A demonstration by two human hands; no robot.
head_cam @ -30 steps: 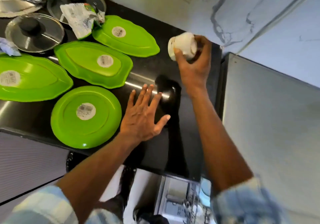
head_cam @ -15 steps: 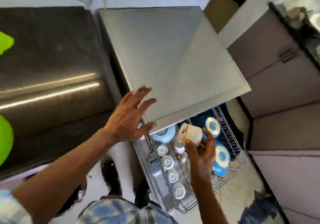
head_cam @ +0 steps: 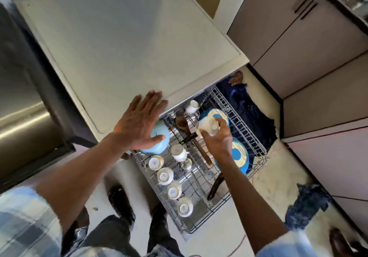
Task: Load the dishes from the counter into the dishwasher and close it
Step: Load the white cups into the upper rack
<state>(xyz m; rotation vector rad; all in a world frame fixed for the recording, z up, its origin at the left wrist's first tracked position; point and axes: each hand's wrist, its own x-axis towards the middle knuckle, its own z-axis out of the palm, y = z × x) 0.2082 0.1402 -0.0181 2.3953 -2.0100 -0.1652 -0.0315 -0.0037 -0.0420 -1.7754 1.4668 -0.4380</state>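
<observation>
Where the dark counter (head_cam: 18, 117) ends: a dishwasher with a pale, flat top (head_cam: 123, 43), seen from above, just beside the counter.
Cabinets (head_cam: 298, 43): grey-brown doors with dark bar handles, on the far right.
Rack (head_cam: 245, 125): a wire basket, standing out from under the front edge of the top, above a light floor.
Cloth (head_cam: 245, 105): dark blue, crumpled on the floor just beyond the rack.
Left hand (head_cam: 137, 123): fingers straight and spread, holding nothing; the fingertips lie over the front edge of the top and the thumb lies over the bowl. Whether it touches either cannot be told.
Right hand (head_cam: 217, 139): fingers and thumb curled round the cup, over the right half of the rack.
Plates (head_cam: 239, 155): two, blue and cream, standing on edge on the right side of the rack, one beyond the right hand and one partly under it.
Bowl (head_cam: 159, 145): light blue, upside down, in the near-left corner under the top's edge.
Cup (head_cam: 208, 125): white, blurred, gripped in the right hand just in front of the farther plate.
Spoon (head_cam: 182, 124): dark wood, lying in the middle of the rack.
Small cups (head_cam: 164, 175): four white ones, upside down, in a row along the rack's left side.
</observation>
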